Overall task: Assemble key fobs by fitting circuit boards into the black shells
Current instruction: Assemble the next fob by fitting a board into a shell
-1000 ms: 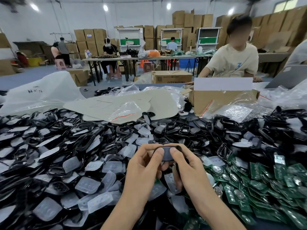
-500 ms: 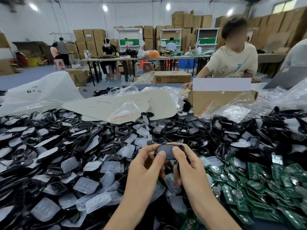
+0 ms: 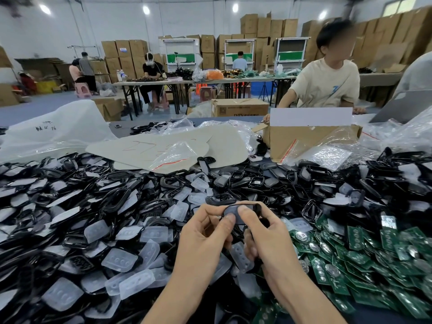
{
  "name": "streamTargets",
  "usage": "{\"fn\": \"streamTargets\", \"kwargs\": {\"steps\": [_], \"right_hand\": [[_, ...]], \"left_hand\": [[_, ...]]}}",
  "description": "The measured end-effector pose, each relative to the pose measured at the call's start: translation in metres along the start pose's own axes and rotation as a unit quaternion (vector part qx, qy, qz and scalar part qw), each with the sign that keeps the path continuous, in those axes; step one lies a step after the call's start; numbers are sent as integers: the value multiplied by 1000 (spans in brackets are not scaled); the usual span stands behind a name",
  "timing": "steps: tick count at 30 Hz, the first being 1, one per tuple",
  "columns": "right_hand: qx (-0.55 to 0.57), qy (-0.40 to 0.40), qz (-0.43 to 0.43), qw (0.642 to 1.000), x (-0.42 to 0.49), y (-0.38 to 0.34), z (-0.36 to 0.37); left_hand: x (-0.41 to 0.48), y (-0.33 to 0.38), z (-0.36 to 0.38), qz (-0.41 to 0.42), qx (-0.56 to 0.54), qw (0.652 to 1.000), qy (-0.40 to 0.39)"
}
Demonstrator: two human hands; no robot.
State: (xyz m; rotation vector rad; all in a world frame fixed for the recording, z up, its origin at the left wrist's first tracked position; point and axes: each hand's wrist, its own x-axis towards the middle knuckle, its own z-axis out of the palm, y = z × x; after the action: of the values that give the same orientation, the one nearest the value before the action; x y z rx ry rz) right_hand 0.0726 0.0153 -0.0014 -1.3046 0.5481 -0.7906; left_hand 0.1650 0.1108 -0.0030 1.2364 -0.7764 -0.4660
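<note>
Both hands hold one black key fob shell [image 3: 236, 212] over the middle of the table. My left hand [image 3: 205, 232] grips its left end, thumb pressed on its grey face. My right hand [image 3: 264, 230] grips the right end, thumb beside the left one. My fingers hide the shell's underside. A heap of black shells [image 3: 112, 202] mixed with translucent button pads [image 3: 119, 259] covers the table to the left and ahead. Green circuit boards [image 3: 364, 251] with coin cells lie piled at the right.
A cardboard box [image 3: 304, 139] with clear zip bags stands at the back right. Flat cardboard sheets [image 3: 163, 148] and a white plastic bag [image 3: 56, 132] lie at the back left. A person in a beige shirt [image 3: 327, 83] sits across the table.
Both hands have stayed together on the shell. My thumbs have slid closer over its face, and the person opposite has turned their head.
</note>
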Motion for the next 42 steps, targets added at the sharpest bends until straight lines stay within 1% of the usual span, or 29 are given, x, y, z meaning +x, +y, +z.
{"fn": "streamTargets", "kwargs": {"steps": [2,7,11,16,21,23,27,30,32,35,37,39,42], "right_hand": [[-10,-1,-3,1000,-1,-2,0],[-60,-5,-45,997,-2,-8,-3],[-101,-22,-60,993,-3,-12,-5],[-107,-34,-53,992,-5,-20,-6],[-104,-49,-40,993,-5,-23,-7],[-103,-60,-40,992,-6,-24,-8],[-152,-84,-69,982,-7,-26,-9],[-129,-105,-47,985,-11,-28,-8],[-104,-108,-32,988,-13,-29,-8],[-102,-87,-23,991,-12,-29,-8],[-109,-66,-23,992,-11,-29,-10],[-113,-50,-30,992,-11,-28,-11],[-131,-22,-45,990,-9,-25,-13]], "left_hand": [[0,1,-1,2,11,1000,-4],[1,4,-1,7,46,999,2],[-2,5,-2,37,102,994,9],[-3,7,-7,70,166,984,-2],[0,9,-12,117,248,961,-22],[0,9,-12,117,250,961,-18],[0,7,-10,110,225,968,1],[-2,9,-9,100,200,975,3],[-3,9,-11,145,249,958,3],[-5,9,-15,225,379,897,-35],[-6,9,-17,239,438,864,-60],[-7,10,-17,256,458,849,-67],[-10,12,-15,279,446,845,-93]]}}
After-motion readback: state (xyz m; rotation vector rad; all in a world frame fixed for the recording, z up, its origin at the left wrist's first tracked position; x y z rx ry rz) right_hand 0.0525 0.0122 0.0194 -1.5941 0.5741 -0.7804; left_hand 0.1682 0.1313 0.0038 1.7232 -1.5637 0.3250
